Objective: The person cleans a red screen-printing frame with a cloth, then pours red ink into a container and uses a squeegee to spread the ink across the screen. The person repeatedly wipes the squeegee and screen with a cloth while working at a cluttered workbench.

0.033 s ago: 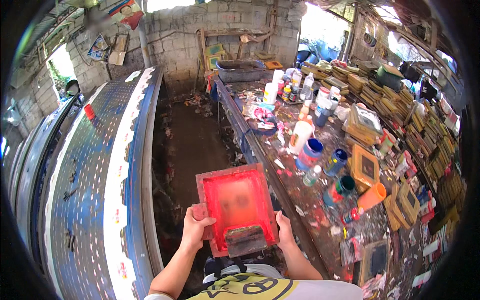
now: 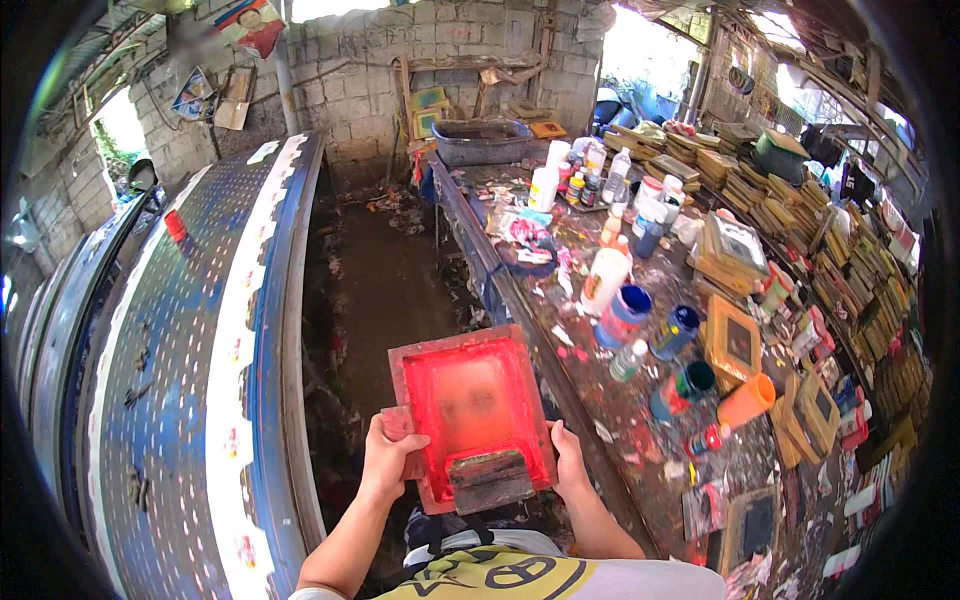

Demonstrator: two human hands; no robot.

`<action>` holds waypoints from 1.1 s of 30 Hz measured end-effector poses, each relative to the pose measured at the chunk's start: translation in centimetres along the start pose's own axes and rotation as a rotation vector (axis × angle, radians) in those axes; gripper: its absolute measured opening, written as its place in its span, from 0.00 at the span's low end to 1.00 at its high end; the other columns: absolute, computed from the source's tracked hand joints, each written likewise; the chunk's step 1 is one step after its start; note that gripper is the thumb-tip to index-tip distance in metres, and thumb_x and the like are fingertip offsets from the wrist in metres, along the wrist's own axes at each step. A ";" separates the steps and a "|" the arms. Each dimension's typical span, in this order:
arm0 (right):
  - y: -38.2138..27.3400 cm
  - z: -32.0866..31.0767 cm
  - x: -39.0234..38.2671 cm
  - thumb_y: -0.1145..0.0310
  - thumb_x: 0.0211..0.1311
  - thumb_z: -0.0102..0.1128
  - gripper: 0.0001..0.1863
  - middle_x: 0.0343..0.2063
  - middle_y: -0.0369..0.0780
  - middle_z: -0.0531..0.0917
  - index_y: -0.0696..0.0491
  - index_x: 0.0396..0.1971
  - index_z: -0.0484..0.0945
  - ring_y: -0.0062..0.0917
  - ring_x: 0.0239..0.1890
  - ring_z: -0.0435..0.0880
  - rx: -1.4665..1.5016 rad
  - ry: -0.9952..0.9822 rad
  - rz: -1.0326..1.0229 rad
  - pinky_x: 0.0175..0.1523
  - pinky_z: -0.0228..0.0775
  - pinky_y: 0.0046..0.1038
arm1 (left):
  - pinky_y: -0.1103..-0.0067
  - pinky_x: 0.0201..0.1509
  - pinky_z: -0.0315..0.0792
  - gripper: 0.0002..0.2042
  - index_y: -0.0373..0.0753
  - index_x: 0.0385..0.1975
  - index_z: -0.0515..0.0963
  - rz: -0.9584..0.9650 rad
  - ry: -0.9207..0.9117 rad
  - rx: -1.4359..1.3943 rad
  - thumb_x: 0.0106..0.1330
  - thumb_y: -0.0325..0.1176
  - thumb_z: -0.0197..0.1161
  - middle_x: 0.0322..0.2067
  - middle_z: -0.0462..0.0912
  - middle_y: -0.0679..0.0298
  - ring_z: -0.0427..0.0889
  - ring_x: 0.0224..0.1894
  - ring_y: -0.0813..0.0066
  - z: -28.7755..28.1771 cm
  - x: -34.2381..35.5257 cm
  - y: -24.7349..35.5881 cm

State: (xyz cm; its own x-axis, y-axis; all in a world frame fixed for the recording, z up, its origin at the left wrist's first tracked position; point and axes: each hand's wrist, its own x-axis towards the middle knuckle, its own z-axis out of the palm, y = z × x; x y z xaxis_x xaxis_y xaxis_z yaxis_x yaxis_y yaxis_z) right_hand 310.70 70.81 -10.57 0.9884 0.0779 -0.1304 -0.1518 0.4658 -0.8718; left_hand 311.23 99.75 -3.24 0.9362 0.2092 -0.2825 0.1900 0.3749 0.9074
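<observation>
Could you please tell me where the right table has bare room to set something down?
The likeliest patch on the right table is the littered strip between its left edge and the small clear bottle and dark green cup. A hand could probably pass above the walkway beyond the red frame. It is crowded around the larger bottles and stacked frames.

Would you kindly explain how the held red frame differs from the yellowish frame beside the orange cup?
The red frame is held between the left hand and right hand; the yellowish frame rests on the table. The red frame's middle is orange-red, the yellowish frame's dark. The red frame carries a dark block; the yellowish frame shows none. Both look rectangular.
</observation>
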 end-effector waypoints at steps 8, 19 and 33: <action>1.0 8.8 24.4 0.44 0.79 0.50 0.33 0.50 0.42 0.86 0.63 0.59 0.76 0.24 0.49 0.86 -0.013 0.097 0.015 0.57 0.76 0.31 | 0.69 0.47 0.81 0.22 0.37 0.49 0.72 -0.073 -0.022 0.069 0.55 0.14 0.68 0.41 0.82 0.63 0.85 0.42 0.69 -1.5 26.3 7.3; 2.7 22.3 56.7 0.45 0.80 0.50 0.29 0.47 0.41 0.87 0.60 0.54 0.80 0.23 0.47 0.86 0.015 0.169 -0.012 0.53 0.78 0.30 | 0.68 0.49 0.82 0.23 0.37 0.51 0.72 -0.041 -0.128 0.069 0.56 0.15 0.68 0.43 0.82 0.62 0.85 0.43 0.67 -4.6 60.7 20.7; 3.3 31.3 95.8 0.45 0.80 0.48 0.31 0.51 0.44 0.86 0.62 0.57 0.77 0.28 0.51 0.86 0.046 0.140 0.000 0.59 0.77 0.33 | 0.68 0.50 0.81 0.23 0.36 0.51 0.73 -0.005 -0.110 0.088 0.55 0.16 0.68 0.43 0.83 0.61 0.85 0.42 0.66 -3.9 99.4 30.7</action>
State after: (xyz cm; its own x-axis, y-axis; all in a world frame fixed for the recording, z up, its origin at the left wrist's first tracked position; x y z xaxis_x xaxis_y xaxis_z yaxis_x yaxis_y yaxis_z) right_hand 404.67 107.41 -11.20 0.9792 -0.0441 -0.1983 -0.1492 0.5059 -0.8496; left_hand 408.91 135.60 -4.70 0.9609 0.1053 -0.2559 0.2158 0.2939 0.9311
